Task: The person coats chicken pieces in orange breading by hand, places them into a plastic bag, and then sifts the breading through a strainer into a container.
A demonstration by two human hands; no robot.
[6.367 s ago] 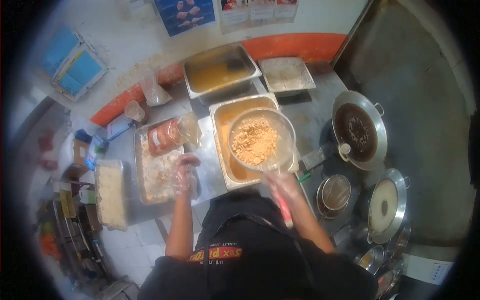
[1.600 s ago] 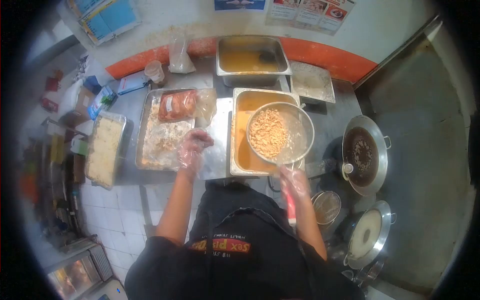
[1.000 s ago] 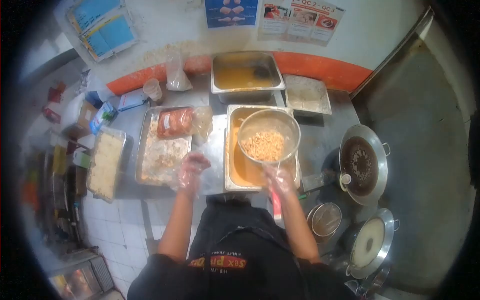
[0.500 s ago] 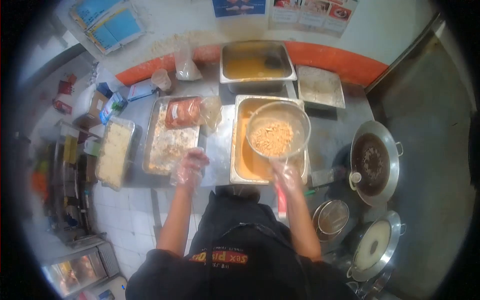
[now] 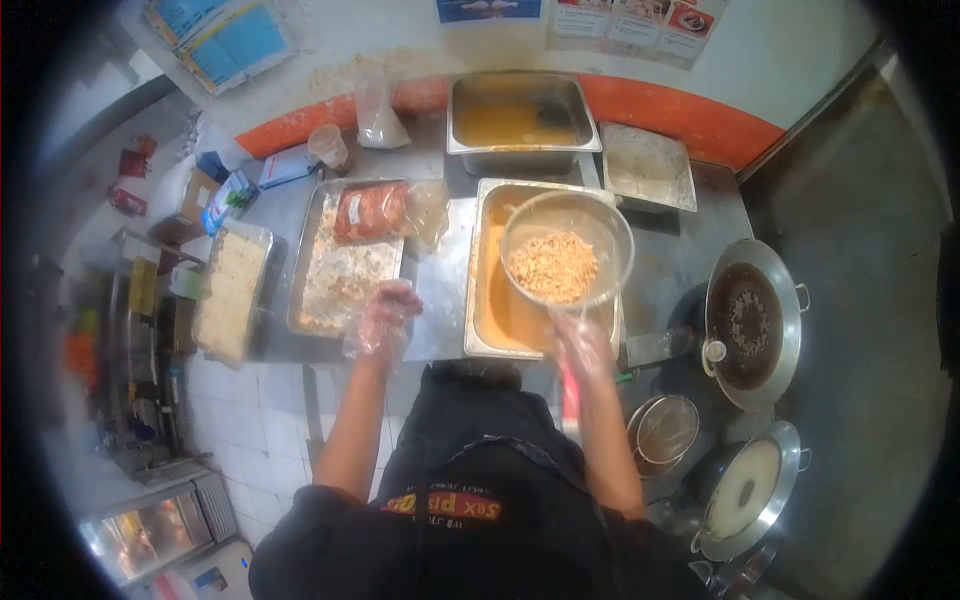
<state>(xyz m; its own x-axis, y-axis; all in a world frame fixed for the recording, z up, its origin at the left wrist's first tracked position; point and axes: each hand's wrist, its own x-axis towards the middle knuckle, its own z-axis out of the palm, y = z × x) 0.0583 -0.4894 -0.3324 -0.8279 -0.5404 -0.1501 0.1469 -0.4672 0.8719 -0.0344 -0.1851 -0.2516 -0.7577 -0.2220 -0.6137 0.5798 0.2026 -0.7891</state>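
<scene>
My right hand [image 5: 582,345], in a clear plastic glove, is closed on the handle of a round mesh strainer [image 5: 625,262]. Part of its red handle [image 5: 570,400] shows below the hand. Light brown crumbly bits [image 5: 555,266] lie in the strainer, which is over a deep steel pan [image 5: 483,345] with orange-brown stuff inside. My left hand [image 5: 385,315], also gloved, hovers by the near right corner of a flat tray [image 5: 297,300]. Its fingers are loosely bent, and I see nothing in them. A bag of reddish meat [image 5: 370,212] lies on that tray.
Behind stands another steel pan [image 5: 525,150] of yellowish liquid, beside a shallow tin [image 5: 650,170]. To the right are a wok [image 5: 795,330] of dark oil and a second wok [image 5: 785,480]. Round sieves [image 5: 668,430] sit near my right arm. A tray of pale blocks [image 5: 232,290] is at left.
The whole view has shifted a little. My right hand and the strainer are slightly farther right over the pan, and the bits have spread in the mesh. My left hand stays beside the tray.
</scene>
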